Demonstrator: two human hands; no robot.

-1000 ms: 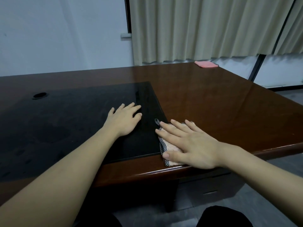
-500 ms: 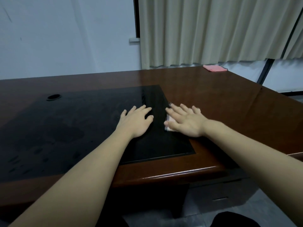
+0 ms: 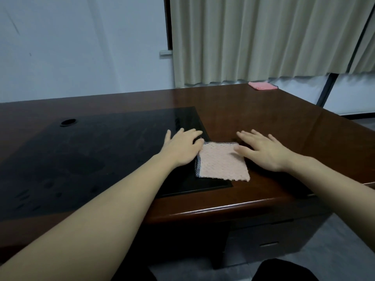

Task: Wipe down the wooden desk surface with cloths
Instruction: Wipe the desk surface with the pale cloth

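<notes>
A pale pink cloth (image 3: 222, 162) with a dark checked edge lies flat where the black glass inlay (image 3: 91, 159) meets the wooden desk (image 3: 263, 118). My left hand (image 3: 182, 148) rests flat on the glass, its fingers touching the cloth's upper left corner. My right hand (image 3: 261, 152) lies with straight fingers just right of the cloth, its thumb over the cloth's upper right edge. A second, brighter pink cloth (image 3: 262, 85) sits folded at the desk's far right corner.
A round cable hole (image 3: 68, 122) opens in the desk at the far left. Beige curtains (image 3: 263, 37) hang behind the desk, beside a white wall (image 3: 81, 47). Drawers (image 3: 267, 240) sit under the desk's front edge at the right.
My right hand pushed the cloth away from the front edge, then slid off to the right, uncovering the cloth. My left hand stayed on the glass. The camera tilted up a little.
</notes>
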